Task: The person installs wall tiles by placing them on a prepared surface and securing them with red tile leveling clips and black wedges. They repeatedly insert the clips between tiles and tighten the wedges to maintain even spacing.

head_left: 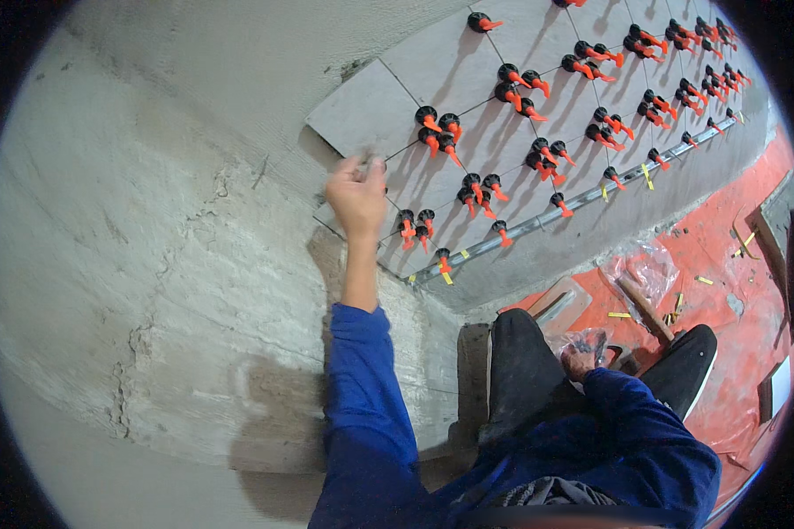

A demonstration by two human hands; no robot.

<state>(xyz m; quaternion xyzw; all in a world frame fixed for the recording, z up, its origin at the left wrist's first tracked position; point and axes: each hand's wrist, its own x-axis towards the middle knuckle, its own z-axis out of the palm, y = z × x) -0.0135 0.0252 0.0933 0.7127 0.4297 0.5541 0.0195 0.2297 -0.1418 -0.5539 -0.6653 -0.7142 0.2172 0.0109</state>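
Observation:
My left hand [358, 201] is raised to the left end of the tiled wall, its fingertips pinched together at the edge of a grey tile [362, 104]. A small pale thing seems to be between them, but blur hides what it is. Tile leveling knobs with black caps and red handles, such as this leveling knob [426, 117], stand along the tile joints. Low between my knees, my right hand [578, 362] is at a clear plastic bag [588, 339] with dark pieces in it. The fingers of that hand are mostly hidden.
Bare grey plaster wall [176, 291] extends to the left. A metal strip [538, 223] runs under the bottom tile row, with yellow wedges [647, 176] along it. On the red floor sheet [723, 256] lie a wooden-handled tool [644, 309], a flat trowel [573, 304] and another plastic bag [648, 264].

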